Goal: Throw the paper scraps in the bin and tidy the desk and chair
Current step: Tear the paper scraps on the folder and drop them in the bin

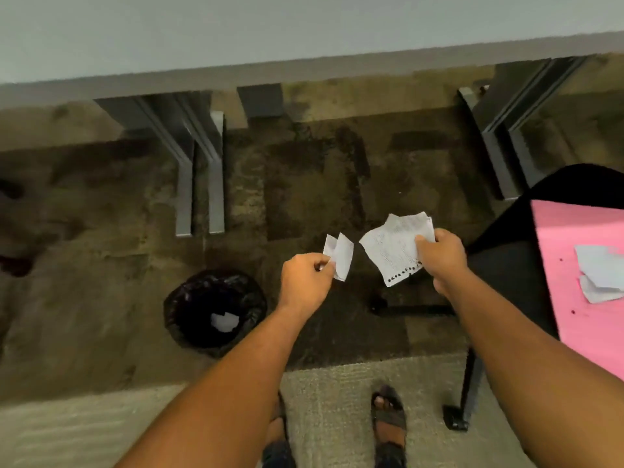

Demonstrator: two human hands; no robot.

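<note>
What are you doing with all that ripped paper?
A person stands over the floor holding torn paper in both hands. The left hand pinches a small scrap, and the right hand grips a bigger torn sheet. A bin lined with a black bag sits on the carpet to the left, with one white scrap already inside. More torn pieces lie on a pink surface at the right, so the clean-up isn't finished.
</note>
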